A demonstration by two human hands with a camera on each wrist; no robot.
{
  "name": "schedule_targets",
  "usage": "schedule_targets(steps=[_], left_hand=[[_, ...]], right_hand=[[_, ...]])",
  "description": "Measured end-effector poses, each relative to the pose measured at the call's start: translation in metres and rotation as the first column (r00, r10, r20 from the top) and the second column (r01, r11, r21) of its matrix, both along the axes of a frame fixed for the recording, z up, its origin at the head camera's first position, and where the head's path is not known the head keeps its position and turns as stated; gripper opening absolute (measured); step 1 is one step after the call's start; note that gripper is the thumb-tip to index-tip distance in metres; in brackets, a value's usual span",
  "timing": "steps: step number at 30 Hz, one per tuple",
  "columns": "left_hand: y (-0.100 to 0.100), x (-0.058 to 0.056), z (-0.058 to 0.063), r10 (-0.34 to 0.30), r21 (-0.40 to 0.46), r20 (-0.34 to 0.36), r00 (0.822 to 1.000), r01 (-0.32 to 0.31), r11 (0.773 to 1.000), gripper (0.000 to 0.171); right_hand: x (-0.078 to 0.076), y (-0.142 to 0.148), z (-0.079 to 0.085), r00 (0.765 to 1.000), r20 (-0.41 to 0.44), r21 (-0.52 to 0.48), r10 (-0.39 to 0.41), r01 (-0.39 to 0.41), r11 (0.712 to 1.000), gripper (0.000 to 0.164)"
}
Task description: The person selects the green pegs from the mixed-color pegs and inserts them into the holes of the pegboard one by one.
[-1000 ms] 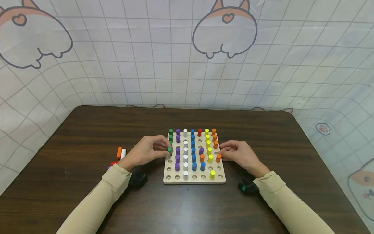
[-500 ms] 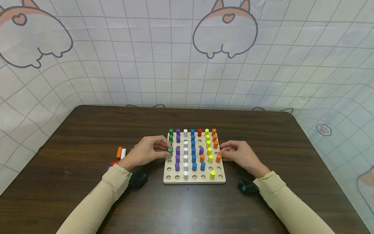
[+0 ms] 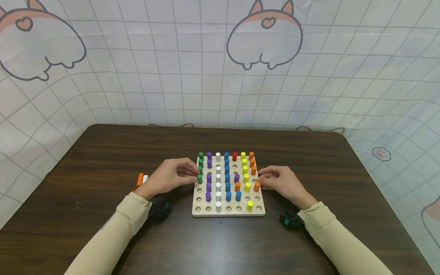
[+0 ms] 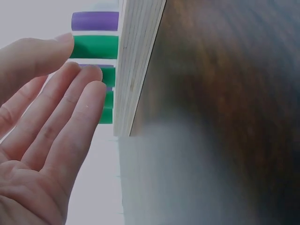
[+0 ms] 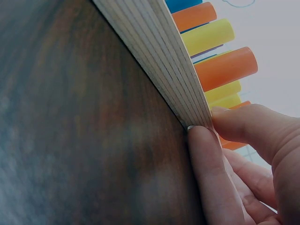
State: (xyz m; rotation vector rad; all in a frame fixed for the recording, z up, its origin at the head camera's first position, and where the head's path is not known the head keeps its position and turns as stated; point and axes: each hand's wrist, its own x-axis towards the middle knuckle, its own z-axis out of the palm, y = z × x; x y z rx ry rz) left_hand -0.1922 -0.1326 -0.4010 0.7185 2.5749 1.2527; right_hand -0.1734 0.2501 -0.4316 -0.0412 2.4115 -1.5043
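Note:
A wooden pegboard [image 3: 228, 214] lies on the table, with upright colored pegs in many of its holes. Four-hole-deep at its left edge, a green peg [image 3: 199, 178] stands upright in line with other green pegs. Beside it is my left hand [image 3: 170, 177], its fingers fairly straight; in the left wrist view the thumb tip is at the end of the green peg [image 4: 96, 47], while the fingers are off it. My right hand [image 3: 283, 181] grips the pegboard's right edge, thumb on top and index finger against the side, near an orange peg [image 5: 227, 69].
Loose pegs lie on the dark table left of the board, partly hidden by the left hand: an orange peg [image 3: 140, 178], a white peg [image 3: 145, 178] and a bit of red. A wall with a grid pattern rises behind the table.
The left hand has let go of the green peg, which now stands in its hole, and has shifted slightly left. The right hand has stayed at the board's edge.

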Motion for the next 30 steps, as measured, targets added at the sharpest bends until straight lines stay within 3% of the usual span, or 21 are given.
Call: schedule_targets(steps=[4,13,20,30], left_hand=[[-0.006,0.001,0.005,0.009,-0.017,-0.006,1.0,-0.009,1.0,0.02],[-0.027,-0.004,0.022,0.045,-0.086,-0.094,0.995,-0.053,0.995,0.013],[-0.042,-0.004,0.031,0.083,-0.109,-0.076,0.994,-0.091,0.99,0.012],[-0.058,-0.007,0.034,0.09,-0.172,-0.088,0.992,-0.104,0.98,0.014]], right_hand=[[0.001,-0.001,0.001,1.0,0.007,-0.002,0.003,-0.003,1.0,0.04],[0.003,-0.001,0.004,1.0,0.003,-0.016,0.003,-0.003,1.0,0.041],[0.003,0.0,0.004,1.0,0.003,-0.031,0.006,-0.006,1.0,0.042],[0.003,0.0,0.003,1.0,0.003,-0.035,0.008,-0.008,0.999,0.043]])
